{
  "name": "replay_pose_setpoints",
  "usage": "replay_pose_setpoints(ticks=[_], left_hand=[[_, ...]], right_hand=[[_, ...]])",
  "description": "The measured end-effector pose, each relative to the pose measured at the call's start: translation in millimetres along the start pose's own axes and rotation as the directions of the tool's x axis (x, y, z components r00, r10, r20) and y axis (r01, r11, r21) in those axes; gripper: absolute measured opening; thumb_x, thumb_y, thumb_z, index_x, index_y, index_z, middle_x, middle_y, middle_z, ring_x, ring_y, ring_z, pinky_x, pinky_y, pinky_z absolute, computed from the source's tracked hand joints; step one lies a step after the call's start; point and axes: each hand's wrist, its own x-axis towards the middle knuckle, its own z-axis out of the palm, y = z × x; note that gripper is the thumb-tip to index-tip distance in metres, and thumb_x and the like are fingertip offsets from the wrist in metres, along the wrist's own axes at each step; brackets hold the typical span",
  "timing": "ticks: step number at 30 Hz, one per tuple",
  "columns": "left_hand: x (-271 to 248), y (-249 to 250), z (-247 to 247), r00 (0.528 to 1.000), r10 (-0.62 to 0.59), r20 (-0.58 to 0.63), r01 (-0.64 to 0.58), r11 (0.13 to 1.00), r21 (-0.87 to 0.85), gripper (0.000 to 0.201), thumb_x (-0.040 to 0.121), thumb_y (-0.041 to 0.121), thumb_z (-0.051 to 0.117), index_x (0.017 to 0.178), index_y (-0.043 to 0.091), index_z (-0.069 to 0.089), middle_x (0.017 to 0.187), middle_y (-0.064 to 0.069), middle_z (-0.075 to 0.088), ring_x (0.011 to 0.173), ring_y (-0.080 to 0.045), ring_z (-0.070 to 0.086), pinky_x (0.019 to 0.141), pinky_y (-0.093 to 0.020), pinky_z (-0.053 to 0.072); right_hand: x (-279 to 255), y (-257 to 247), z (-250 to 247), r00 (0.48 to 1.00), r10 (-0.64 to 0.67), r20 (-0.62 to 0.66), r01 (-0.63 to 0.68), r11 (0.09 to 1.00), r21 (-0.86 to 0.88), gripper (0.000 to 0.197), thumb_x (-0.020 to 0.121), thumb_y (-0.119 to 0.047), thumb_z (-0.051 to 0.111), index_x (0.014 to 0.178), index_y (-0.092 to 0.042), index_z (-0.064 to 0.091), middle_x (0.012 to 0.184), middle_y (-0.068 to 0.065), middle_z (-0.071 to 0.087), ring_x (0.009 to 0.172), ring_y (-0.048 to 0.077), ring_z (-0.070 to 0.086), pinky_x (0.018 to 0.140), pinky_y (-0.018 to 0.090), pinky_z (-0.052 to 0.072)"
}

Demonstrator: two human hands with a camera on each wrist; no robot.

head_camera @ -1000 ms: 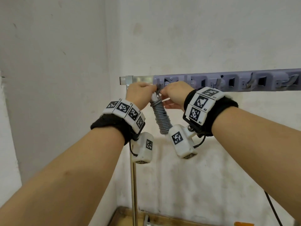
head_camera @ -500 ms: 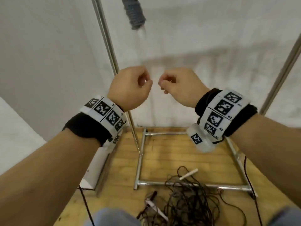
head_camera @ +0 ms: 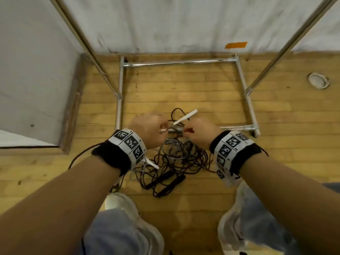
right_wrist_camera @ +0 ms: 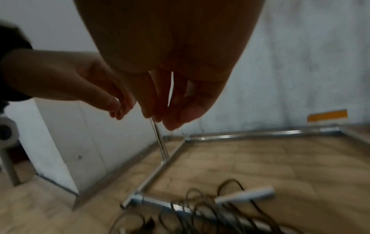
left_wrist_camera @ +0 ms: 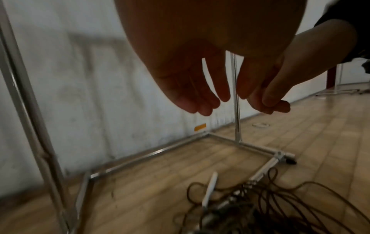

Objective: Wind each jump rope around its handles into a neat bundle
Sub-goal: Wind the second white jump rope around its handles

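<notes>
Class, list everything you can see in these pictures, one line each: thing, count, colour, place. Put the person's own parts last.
Tangled jump ropes: count unclear, dark brown and grey, heaped on the floor below the hands.
White stick-shaped handle: one, at the far edge of the heap.
Black rod-shaped handles: two, at the near edge of the heap.
Silver metal tube frame: one, base on the floor by the wall, poles rising.
Orange tape strip: one, on the white wall.
Round pale floor fitting: one, right of the frame.
Wooden plank floor: light brown.
Pale shoes: two, bottom of the head view.
Marker wristbands: two, black and white.
Left hand: above the heap, empty, fingers relaxed.
Right hand: above the heap, empty, fingers relaxed.
</notes>
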Motion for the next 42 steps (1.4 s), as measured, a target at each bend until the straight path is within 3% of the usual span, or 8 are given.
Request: replay_pose_setpoints(ticks=[12, 16, 18, 21, 27, 32, 36, 42], left_hand=[[67.8, -60.0, 152.3, 0.965, -0.148, 0.217, 0.168, 0.983, -0.078, 0.03, 0.092, 0.034, 0.056, 0.119, 0.023, 0.062, 0.123, -0.002, 0.053, 0.11, -0.023, 0.053, 0.085, -0.03, 0.043], [73.9, -63.4, 172.7, 0.943, -0.15, 0.297, 0.179, 0.981, -0.075, 0.025, 0.094, 0.03, 0.05, 0.109, 0.025, 0.07, 0.115, 0.0, 0.061, 0.101, -0.024, 0.057, 0.08, -0.036, 0.05], [76.1, -65.5, 169.5, 0.955, -0.171, 0.243, 0.219, 0.958, -0.184, 0.021, 0.092, 0.027, 0.052, 0.092, 0.021, 0.072, 0.089, -0.001, 0.068, 0.081, -0.023, 0.062, 0.066, -0.034, 0.051], [82.3, -67.6, 149.1, 0.959, -0.245, 0.143, 0.281, 0.892, -0.354, 0.025, 0.088, 0.021, 0.057, 0.063, 0.02, 0.06, 0.059, -0.001, 0.058, 0.058, -0.023, 0.055, 0.049, -0.025, 0.038], [82.0, -50.5, 66.8, 0.949, -0.316, -0.008, 0.266, 0.812, -0.519, 0.008, 0.081, 0.019, 0.066, 0.075, 0.024, 0.066, 0.072, 0.004, 0.065, 0.074, -0.017, 0.063, 0.067, -0.029, 0.051], [65.7, -11.8, -2.9, 0.956, -0.294, -0.023, 0.224, 0.776, -0.59, 0.017, 0.075, 0.023, 0.075, 0.084, 0.027, 0.062, 0.068, 0.006, 0.053, 0.064, -0.011, 0.052, 0.06, -0.022, 0.04], [34.5, 28.6, -66.8, 0.963, -0.236, -0.13, 0.099, 0.761, -0.641, 0.014, 0.073, 0.023, 0.078, 0.079, 0.02, 0.066, 0.056, 0.008, 0.043, 0.048, -0.004, 0.039, 0.052, -0.02, 0.032], [-5.5, 74.0, -126.6, 0.911, -0.224, -0.345, -0.067, 0.746, -0.662, 0.024, 0.081, 0.016, 0.072, 0.064, 0.025, 0.059, 0.062, 0.013, 0.059, 0.057, 0.002, 0.053, 0.058, -0.013, 0.041]], right_hand=[[105.5, 55.3, 112.8, 0.987, 0.051, 0.154, -0.053, 0.999, 0.009, 0.032, 0.096, -0.025, 0.048, 0.124, -0.014, 0.055, 0.127, 0.01, 0.043, 0.106, 0.031, 0.052, 0.087, 0.037, 0.045], [117.9, 61.4, 137.0, 0.979, 0.021, 0.204, -0.025, 1.0, 0.016, 0.031, 0.095, -0.022, 0.047, 0.124, -0.018, 0.057, 0.121, 0.009, 0.047, 0.105, 0.032, 0.052, 0.081, 0.035, 0.042], [120.5, 63.8, 140.8, 0.994, 0.012, 0.108, -0.019, 0.998, 0.066, 0.026, 0.095, -0.021, 0.046, 0.113, -0.015, 0.064, 0.112, 0.01, 0.05, 0.099, 0.03, 0.052, 0.076, 0.03, 0.037], [120.3, 62.6, 131.0, 0.998, 0.062, -0.027, -0.052, 0.959, 0.279, 0.02, 0.097, -0.023, 0.043, 0.091, -0.016, 0.062, 0.087, 0.002, 0.053, 0.084, 0.024, 0.054, 0.069, 0.028, 0.038], [101.8, 42.3, 56.3, 0.949, 0.06, -0.311, 0.095, 0.882, 0.462, 0.019, 0.098, -0.024, 0.041, 0.082, -0.02, 0.051, 0.072, 0.0, 0.061, 0.066, 0.013, 0.055, 0.058, 0.027, 0.039], [60.7, 3.6, -17.3, 0.841, -0.023, -0.54, 0.307, 0.843, 0.442, 0.016, 0.095, -0.021, 0.045, 0.084, -0.02, 0.056, 0.065, -0.002, 0.06, 0.053, 0.001, 0.052, 0.056, 0.02, 0.041], [7.5, -38.1, -84.0, 0.75, -0.067, -0.658, 0.447, 0.785, 0.43, 0.015, 0.094, -0.016, 0.05, 0.081, -0.018, 0.057, 0.065, 0.003, 0.061, 0.051, 0.009, 0.057, 0.058, 0.024, 0.046], [-62.3, -88.8, -157.7, 0.618, -0.019, -0.786, 0.633, 0.605, 0.484, 0.018, 0.091, -0.008, 0.052, 0.076, -0.016, 0.059, 0.07, 0.006, 0.061, 0.055, 0.017, 0.06, 0.058, 0.03, 0.053]])
